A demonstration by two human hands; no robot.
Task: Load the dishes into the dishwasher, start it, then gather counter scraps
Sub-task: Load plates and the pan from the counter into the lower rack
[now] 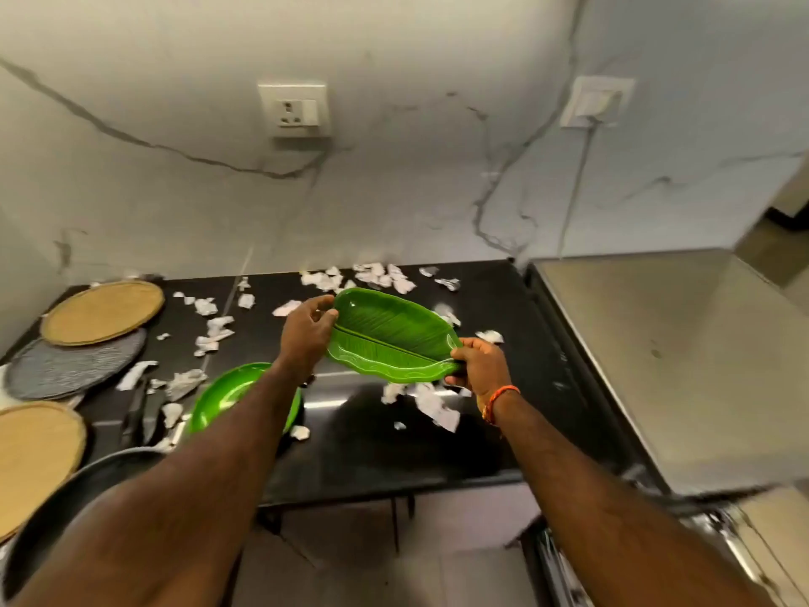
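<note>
Both hands gripped the green leaf-shaped plate (389,339) above the black bench (372,440): the left hand (308,328) pinched its far-left end, the right hand (479,365) its near-right tip. Left of that plate lay a round green plate (227,394), with paper scraps (216,332) scattered around it.

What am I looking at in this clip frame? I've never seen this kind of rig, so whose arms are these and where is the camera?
There is no robot. A person wears one camera on the head, looking down at their own arms. Both hands hold a green leaf-shaped plate above a black counter: the left hand grips its far end, the right hand its near tip. On the counter lie torn paper scraps, a second green plate and round tan and grey plates at the left. A steel surface stands to the right.
</note>
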